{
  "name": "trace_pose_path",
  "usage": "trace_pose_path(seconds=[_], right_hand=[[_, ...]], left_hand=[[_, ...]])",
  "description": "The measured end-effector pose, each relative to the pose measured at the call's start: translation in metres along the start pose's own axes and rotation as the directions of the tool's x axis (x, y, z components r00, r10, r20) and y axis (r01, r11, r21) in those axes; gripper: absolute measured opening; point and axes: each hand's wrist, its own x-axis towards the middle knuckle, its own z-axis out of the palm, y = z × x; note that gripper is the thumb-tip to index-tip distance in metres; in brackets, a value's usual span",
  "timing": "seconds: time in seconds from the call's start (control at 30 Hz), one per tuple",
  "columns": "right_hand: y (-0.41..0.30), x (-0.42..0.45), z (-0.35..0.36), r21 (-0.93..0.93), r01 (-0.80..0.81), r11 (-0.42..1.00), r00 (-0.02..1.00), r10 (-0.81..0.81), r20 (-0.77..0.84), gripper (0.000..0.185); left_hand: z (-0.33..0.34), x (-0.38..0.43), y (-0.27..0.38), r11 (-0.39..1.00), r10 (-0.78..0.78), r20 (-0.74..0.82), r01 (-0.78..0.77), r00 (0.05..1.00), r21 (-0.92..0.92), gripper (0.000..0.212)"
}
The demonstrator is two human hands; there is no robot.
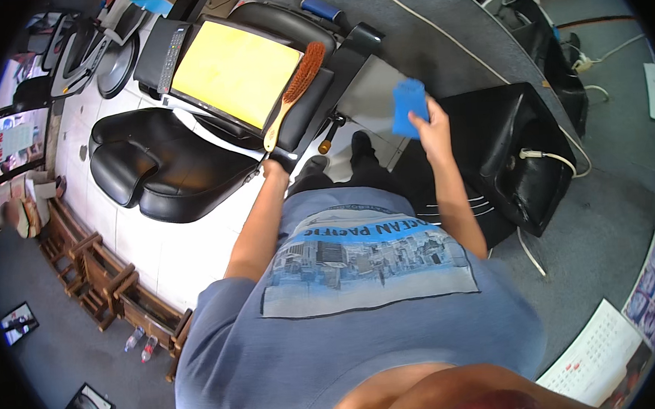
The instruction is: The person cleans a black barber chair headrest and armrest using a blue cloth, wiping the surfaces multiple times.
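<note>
A folded blue cloth is in my right hand, held up to the right above the floor. My left hand is low beside the black barber chair, near the end of a wooden brush handle; its fingers are mostly hidden. The neck brush, with reddish-brown bristles, lies along the right edge of a flat screen with a yellow face. That screen rests on the chair. A black remote control lies along its left side. The black padded chair part is left of my left hand.
Wooden chairs line the left side, with plastic bottles beside them. A person sits at the far left. On the right are a black padded seat with a white cable and plug, more cables, and a wall calendar. Another person's arm shows at the top right.
</note>
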Motion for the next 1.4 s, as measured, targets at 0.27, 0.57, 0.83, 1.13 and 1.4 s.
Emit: trace_pose_path(seconds=[0.27, 0.57, 0.83, 1.13, 1.4], right_hand=[[-0.015, 0.157, 0.026, -0.379, 0.387, 0.841, 0.903, -0.428, -0.026, 0.046], [0.047, 0.233, 0.077, -0.796, 0.518, 0.314, 0.826, -0.423, 0.372, 0.058], [0.045, 0.133, 0.065, -0.601, 0.783, 0.163, 0.602, -0.444, 0.663, 0.065], [-0.001, 0.158, 0.044, -0.648, 0.645, 0.405, 0.757, -0.453, 0.470, 0.056], [0.035, 0.226, 0.083, -0.722, 0.565, 0.401, 0.814, -0.413, 0.408, 0.056]], left_hand=[[0.033, -0.022, 0.020, 0.749, -0.233, -0.121, 0.099, 0.965, -0.655, 0.056], [0.039, -0.043, 0.032, 0.801, -0.372, -0.318, 0.129, 0.872, -0.584, 0.053], [0.042, -0.001, 0.007, 0.876, -0.368, -0.380, 0.180, 0.848, -0.447, 0.058], [0.037, -0.012, 0.014, 0.851, -0.414, -0.363, 0.213, 0.835, -0.479, 0.057], [0.036, -0.013, 0.017, 0.869, -0.405, -0.361, 0.232, 0.840, -0.437, 0.057]])
